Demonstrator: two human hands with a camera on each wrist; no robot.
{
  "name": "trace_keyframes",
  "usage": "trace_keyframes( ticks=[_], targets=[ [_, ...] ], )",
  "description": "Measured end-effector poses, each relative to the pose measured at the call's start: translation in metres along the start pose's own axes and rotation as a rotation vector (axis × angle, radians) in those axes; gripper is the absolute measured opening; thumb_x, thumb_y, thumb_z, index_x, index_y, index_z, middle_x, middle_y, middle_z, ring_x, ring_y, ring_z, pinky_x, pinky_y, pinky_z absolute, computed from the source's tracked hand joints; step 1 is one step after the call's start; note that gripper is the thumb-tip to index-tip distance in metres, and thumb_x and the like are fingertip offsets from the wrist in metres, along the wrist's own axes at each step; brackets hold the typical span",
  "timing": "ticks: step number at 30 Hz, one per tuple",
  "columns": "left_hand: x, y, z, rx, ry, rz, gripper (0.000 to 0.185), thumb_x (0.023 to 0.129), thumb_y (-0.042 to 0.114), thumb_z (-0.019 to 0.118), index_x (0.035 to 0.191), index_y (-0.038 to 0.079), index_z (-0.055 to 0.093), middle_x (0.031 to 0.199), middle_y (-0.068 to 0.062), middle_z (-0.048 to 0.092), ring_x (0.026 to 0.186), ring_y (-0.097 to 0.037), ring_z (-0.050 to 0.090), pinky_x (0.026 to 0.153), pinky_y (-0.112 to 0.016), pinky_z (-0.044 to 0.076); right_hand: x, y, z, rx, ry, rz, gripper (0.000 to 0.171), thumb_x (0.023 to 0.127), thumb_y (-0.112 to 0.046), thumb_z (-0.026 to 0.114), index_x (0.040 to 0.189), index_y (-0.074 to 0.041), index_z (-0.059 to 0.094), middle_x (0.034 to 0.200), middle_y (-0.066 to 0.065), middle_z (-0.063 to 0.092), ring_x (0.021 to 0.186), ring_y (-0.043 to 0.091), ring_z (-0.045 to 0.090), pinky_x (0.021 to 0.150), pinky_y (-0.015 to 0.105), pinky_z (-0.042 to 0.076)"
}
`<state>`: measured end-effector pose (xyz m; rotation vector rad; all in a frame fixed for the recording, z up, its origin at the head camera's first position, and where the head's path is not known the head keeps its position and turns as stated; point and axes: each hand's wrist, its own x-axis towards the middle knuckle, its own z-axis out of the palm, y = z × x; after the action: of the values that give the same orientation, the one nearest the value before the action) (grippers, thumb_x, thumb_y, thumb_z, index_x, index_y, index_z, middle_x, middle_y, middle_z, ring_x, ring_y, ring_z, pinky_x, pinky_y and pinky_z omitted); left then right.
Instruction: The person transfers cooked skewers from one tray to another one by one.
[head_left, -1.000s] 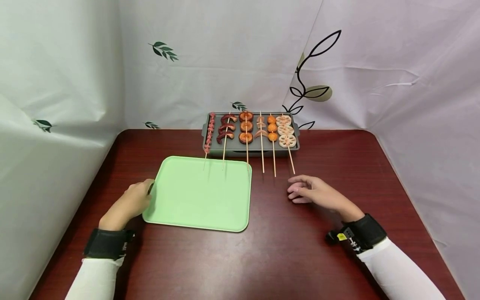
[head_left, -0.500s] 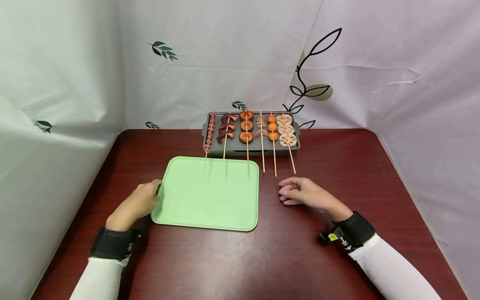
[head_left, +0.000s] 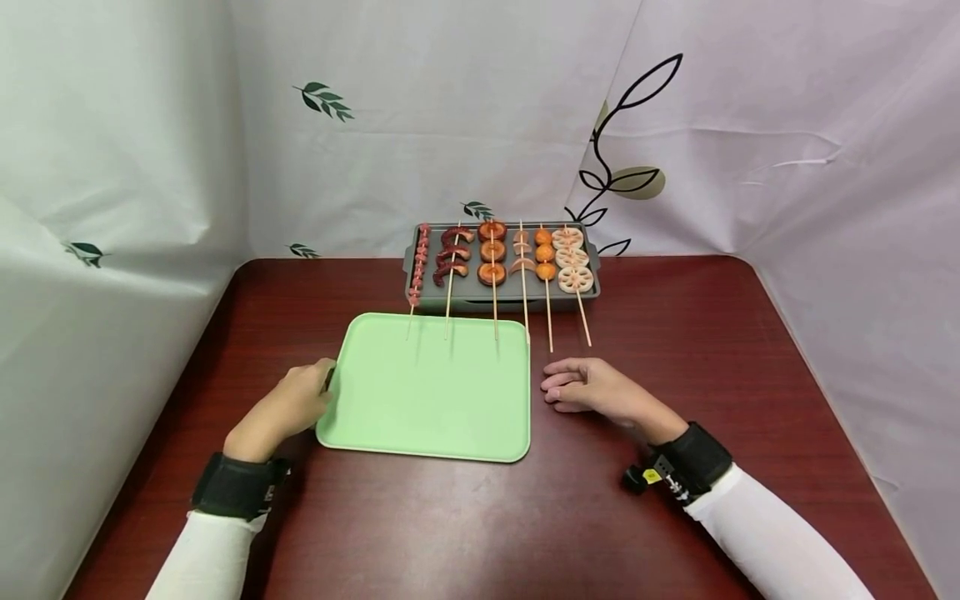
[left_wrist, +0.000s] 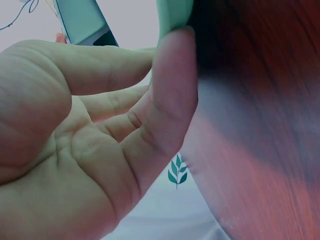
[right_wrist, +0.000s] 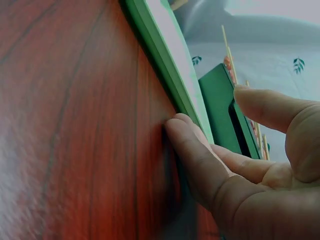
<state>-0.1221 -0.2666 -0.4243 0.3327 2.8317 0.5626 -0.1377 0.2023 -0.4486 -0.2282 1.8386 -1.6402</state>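
**Two hands at the sides of a green tray**

The dark red wooden counter (head_left: pixel 480 517) carries everything, and white cloth with printed leaves hangs behind it and at both sides.

The green tray (head_left: pixel 427 387) lies flat near the middle of the counter, between the two hands. It has rounded corners and nothing lies on its surface; only the free ends of some sticks reach over its far edge.

Behind the tray, at the far edge of the counter, stands the grey grill pan (head_left: pixel 592 287). Six skewers (head_left: pixel 494 275) lie side by side across it, with their wooden sticks pointing toward the person. The food on them goes from small pink pieces on the left to pale lotus root slices (head_left: pixel 574 260) on the right.

The left hand (head_left: pixel 288 408) is at the left edge of the tray. Its fingers are curled and the fingertips (left_wrist: pixel 172 60) touch the rim of the tray; in the wrist view one fingertip presses against the green edge.

The right hand (head_left: pixel 588 390) rests on the counter just beside the right edge of the tray. It is relaxed, with the fingers almost straight and holding nothing. In the wrist view its lower fingertips (right_wrist: pixel 182 130) lie right at the tray rim, but I cannot tell whether they really touch it.

Both wrists carry black straps (head_left: pixel 693 462) over white sleeves.
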Motion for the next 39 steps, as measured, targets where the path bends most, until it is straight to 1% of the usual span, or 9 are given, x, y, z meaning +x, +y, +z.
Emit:
trace_keyframes(
  ticks=[2, 6, 11, 14, 18, 23, 26, 31, 39],
  targets=[
    [0.001, 0.002, 0.001, -0.002, 0.016, 0.017, 0.038, 0.093, -0.004, 0.060, 0.129, -0.015, 0.055, 0.099, -0.022, 0.068, 0.088, -0.028, 0.061, 0.072, -0.040, 0.054, -0.001, 0.000, 0.001, 0.014, 0.000, 0.010, 0.059, 0.101, -0.004, 0.062, 0.149, 0.018, 0.035, 0.137, 0.036, 0.056, 0.104, 0.011, 0.070, 0.095, 0.033, 0.062],
    [0.004, 0.005, 0.002, -0.014, 0.007, 0.007, 0.038, 0.093, -0.003, 0.061, 0.130, -0.014, 0.055, 0.080, -0.008, 0.057, 0.077, -0.023, 0.055, 0.068, -0.035, 0.049, -0.002, 0.000, 0.004, 0.049, 0.006, 0.027, 0.057, 0.102, -0.002, 0.061, 0.149, 0.018, 0.035, 0.135, 0.034, 0.059, 0.104, 0.011, 0.071, 0.095, 0.033, 0.062],
    [0.008, 0.011, 0.003, -0.065, -0.057, -0.029, 0.043, 0.097, -0.002, 0.059, 0.137, -0.015, 0.050, 0.076, -0.007, 0.054, 0.064, -0.016, 0.057, 0.058, -0.028, 0.050, -0.002, 0.001, 0.005, 0.051, 0.038, 0.046, 0.054, 0.101, 0.003, 0.060, 0.148, 0.018, 0.037, 0.130, 0.030, 0.063, 0.102, 0.012, 0.071, 0.093, 0.032, 0.062],
    [0.010, 0.015, 0.004, -0.122, -0.083, -0.040, 0.045, 0.098, -0.002, 0.059, 0.139, -0.016, 0.047, 0.079, -0.009, 0.057, 0.064, -0.016, 0.060, 0.053, -0.027, 0.055, -0.002, 0.001, 0.005, 0.006, 0.070, 0.046, 0.053, 0.100, 0.003, 0.059, 0.146, 0.019, 0.039, 0.127, 0.030, 0.064, 0.101, 0.012, 0.071, 0.091, 0.031, 0.063],
    [0.011, 0.020, 0.008, -0.189, -0.095, -0.047, 0.045, 0.097, -0.003, 0.061, 0.138, -0.015, 0.048, 0.083, -0.012, 0.058, 0.066, -0.017, 0.062, 0.051, -0.027, 0.058, -0.003, 0.001, 0.004, -0.075, 0.114, 0.036, 0.050, 0.099, 0.002, 0.060, 0.143, 0.019, 0.043, 0.122, 0.030, 0.064, 0.100, 0.015, 0.071, 0.088, 0.031, 0.064],
    [0.010, 0.025, 0.011, -0.215, -0.083, -0.038, 0.036, 0.096, -0.003, 0.062, 0.129, -0.013, 0.052, 0.082, -0.012, 0.060, 0.057, -0.015, 0.063, 0.051, -0.027, 0.058, -0.004, 0.002, 0.003, -0.209, 0.179, 0.003, 0.044, 0.096, 0.001, 0.065, 0.134, 0.017, 0.053, 0.113, 0.026, 0.067, 0.095, 0.019, 0.071, 0.082, 0.029, 0.065],
    [0.010, 0.028, 0.013, -0.228, -0.077, -0.031, 0.030, 0.095, -0.004, 0.063, 0.124, -0.012, 0.054, 0.081, -0.011, 0.060, 0.054, -0.015, 0.063, 0.050, -0.027, 0.058, -0.004, 0.001, 0.002, -0.359, 0.230, -0.029, 0.038, 0.093, -0.004, 0.071, 0.126, 0.012, 0.061, 0.106, 0.019, 0.070, 0.090, 0.017, 0.070, 0.077, 0.026, 0.064],
    [0.012, 0.034, 0.016, -0.251, -0.083, -0.035, 0.029, 0.095, -0.004, 0.065, 0.120, -0.011, 0.055, 0.083, -0.012, 0.058, 0.054, -0.015, 0.064, 0.049, -0.026, 0.058, -0.006, -0.001, -0.001, -0.616, 0.334, -0.061, 0.026, 0.088, -0.012, 0.079, 0.110, -0.002, 0.071, 0.094, 0.006, 0.072, 0.083, 0.012, 0.066, 0.073, 0.024, 0.055],
    [0.014, 0.041, 0.017, -0.262, -0.086, -0.025, 0.028, 0.094, -0.003, 0.068, 0.118, -0.009, 0.056, 0.084, -0.012, 0.057, 0.053, -0.015, 0.064, 0.050, -0.026, 0.058, -0.011, -0.002, -0.008, -0.668, 0.359, -0.054, 0.026, 0.085, -0.015, 0.080, 0.107, -0.003, 0.072, 0.092, 0.004, 0.073, 0.082, 0.012, 0.065, 0.074, 0.026, 0.052]
  ],
)
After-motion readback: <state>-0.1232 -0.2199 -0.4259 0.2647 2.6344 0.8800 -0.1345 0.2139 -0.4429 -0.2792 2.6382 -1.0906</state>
